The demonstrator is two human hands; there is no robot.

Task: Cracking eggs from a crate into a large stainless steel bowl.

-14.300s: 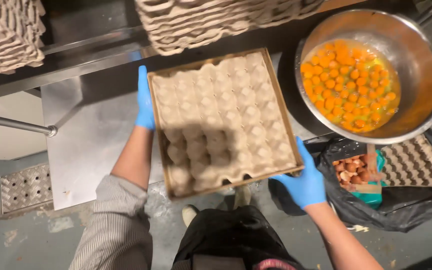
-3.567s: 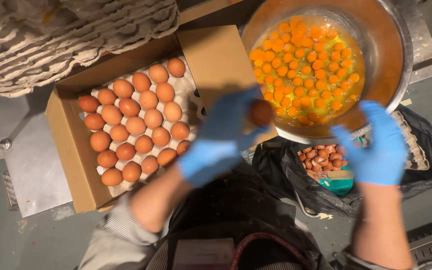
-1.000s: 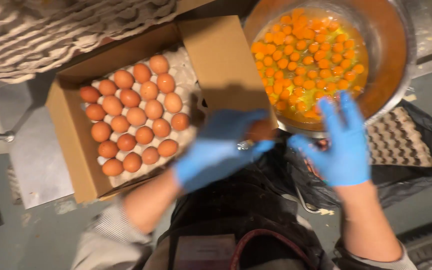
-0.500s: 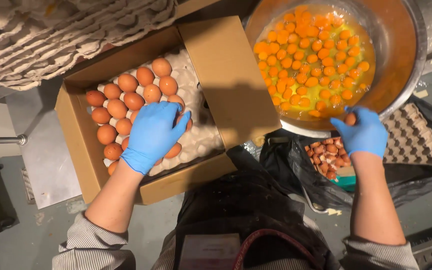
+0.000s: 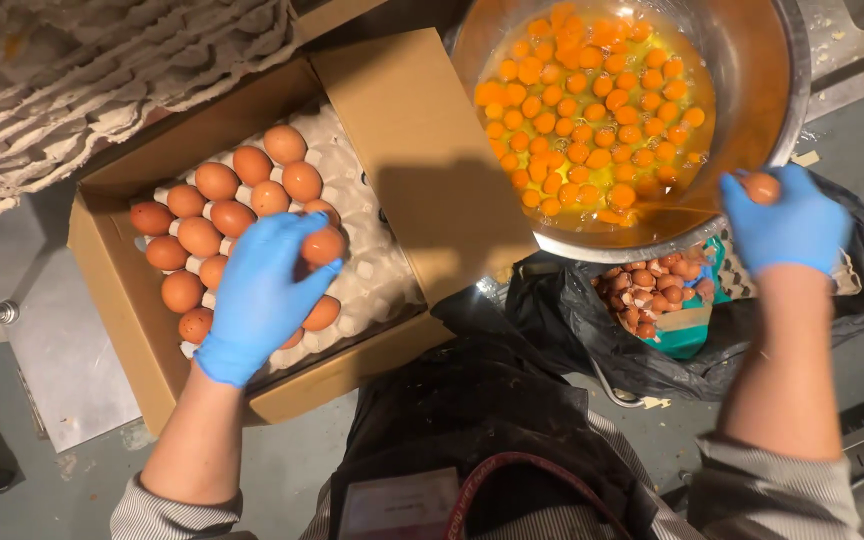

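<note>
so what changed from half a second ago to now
The left hand, which lay flat on the eggs in the box, has closed on one egg. The right hand still holds its egg at the bowl rim.

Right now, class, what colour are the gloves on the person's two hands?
Blue, on both the left hand and the right hand, seen in the head view.

Stacked pulp egg trays; black bag of eggshells
</note>
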